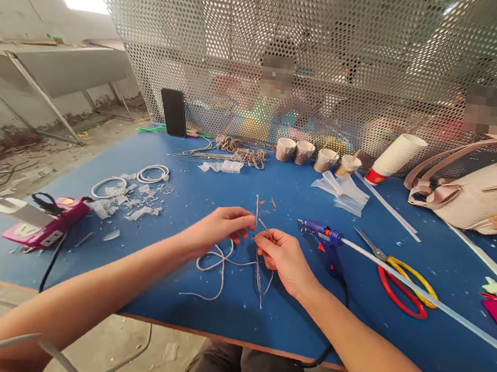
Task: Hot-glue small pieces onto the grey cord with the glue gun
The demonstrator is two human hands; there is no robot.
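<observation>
My right hand [287, 257] is closed in a pinch on a thin stick [259, 284] that stretches from above my fingers down toward the table's front; a second thin length crosses it by my fingertips. Beside its upper part is my left hand [227, 229], fingers bent and loosely apart, fingertips close to the stick; touching or not is hard to make out. A grey cord [221, 258] lies in loose loops under my hands, one end running to the stick. Right of my right hand rests a blue glue gun [326, 238] with a long clear glue stick [399, 283] in its back.
Scissors [404, 283] with red and yellow handles lie at the right. Cord bundles [252, 157], several cord-wrapped cups [285, 149], stacked paper cups [399, 159] and a pink bag [488, 185] line the perforated screen [230, 39]. White rings [153, 174] and a pink power strip [56, 223] occupy the left.
</observation>
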